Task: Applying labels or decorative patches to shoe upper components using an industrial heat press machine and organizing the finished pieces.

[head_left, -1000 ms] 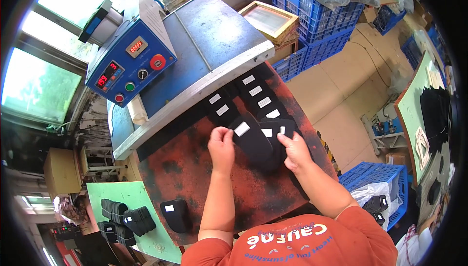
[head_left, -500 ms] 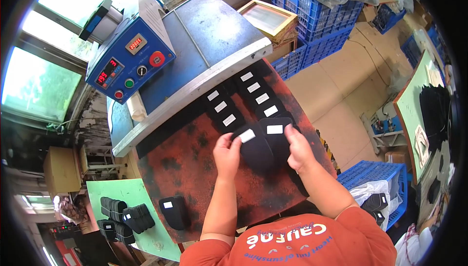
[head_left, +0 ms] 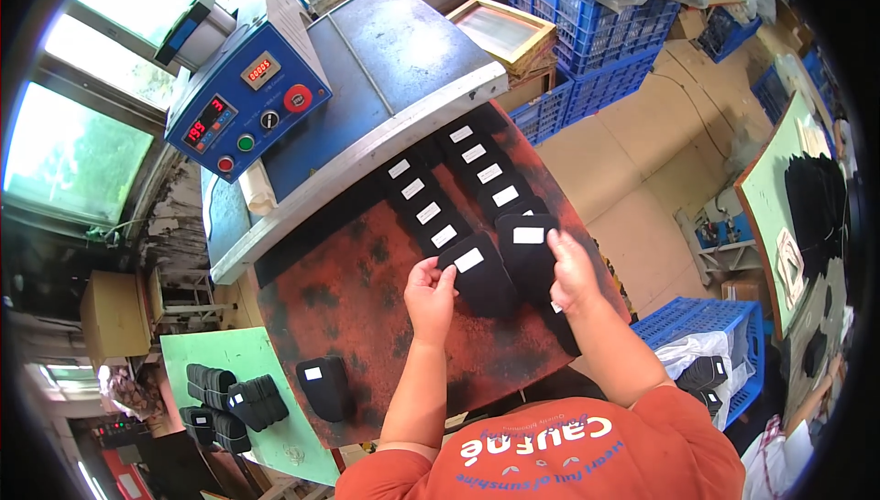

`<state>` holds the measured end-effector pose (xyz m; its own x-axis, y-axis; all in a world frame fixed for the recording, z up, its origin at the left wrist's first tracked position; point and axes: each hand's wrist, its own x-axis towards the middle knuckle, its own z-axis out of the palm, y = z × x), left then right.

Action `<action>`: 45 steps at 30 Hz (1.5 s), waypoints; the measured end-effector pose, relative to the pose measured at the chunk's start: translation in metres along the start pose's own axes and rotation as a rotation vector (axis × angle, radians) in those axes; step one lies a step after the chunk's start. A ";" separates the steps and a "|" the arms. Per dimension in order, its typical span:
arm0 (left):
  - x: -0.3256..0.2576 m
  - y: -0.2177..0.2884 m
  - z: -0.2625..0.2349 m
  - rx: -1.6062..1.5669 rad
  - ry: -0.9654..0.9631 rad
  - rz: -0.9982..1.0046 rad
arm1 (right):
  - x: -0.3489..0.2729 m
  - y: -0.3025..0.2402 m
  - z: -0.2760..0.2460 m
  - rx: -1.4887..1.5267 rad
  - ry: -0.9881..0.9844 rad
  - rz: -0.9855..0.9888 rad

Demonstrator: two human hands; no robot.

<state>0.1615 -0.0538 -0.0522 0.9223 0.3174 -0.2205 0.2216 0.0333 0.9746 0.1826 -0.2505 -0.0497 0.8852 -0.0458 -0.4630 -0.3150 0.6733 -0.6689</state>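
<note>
Insoles lie in two rows on the rust-red tabletop [head_left: 367, 317], each black with a white label, running toward one o'clock up to the blue press [head_left: 367, 97]. From my remote seat I see the left hand [head_left: 431, 285] pinching the near edge of the left insole [head_left: 481, 275], thumb and fingers closed on it. That insole lies just at one o'clock from the hand, long axis pointing from seven to one. The right hand [head_left: 573, 271] rests on the right insole [head_left: 530, 252], fingers curled over its edge; I cannot tell whether it truly grips or only presses. Both insoles touch side by side, last in their rows.

One spare insole [head_left: 323, 388] sits alone at seven o'clock. Beyond it, a green board [head_left: 215, 353] carries insole stacks [head_left: 229, 404]. Blue crates [head_left: 596, 60] stand at one o'clock; the crate [head_left: 697, 344] at four o'clock holds bagged black pieces.
</note>
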 end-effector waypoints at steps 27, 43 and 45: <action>-0.060 0.027 -0.147 0.902 0.521 0.653 | -0.118 0.056 0.030 -0.737 -0.409 -0.132; -0.145 -0.003 -0.171 0.171 0.013 0.240 | -0.134 0.168 0.076 0.036 -0.833 0.547; -0.144 0.001 -0.160 0.868 0.237 0.592 | -0.137 0.158 0.076 0.153 -0.769 0.560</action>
<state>-0.0219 0.0519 -0.0126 0.8923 0.2411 0.3816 -0.0050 -0.8401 0.5425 0.0376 -0.0813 -0.0475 0.6195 0.7709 -0.1481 -0.7600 0.5418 -0.3589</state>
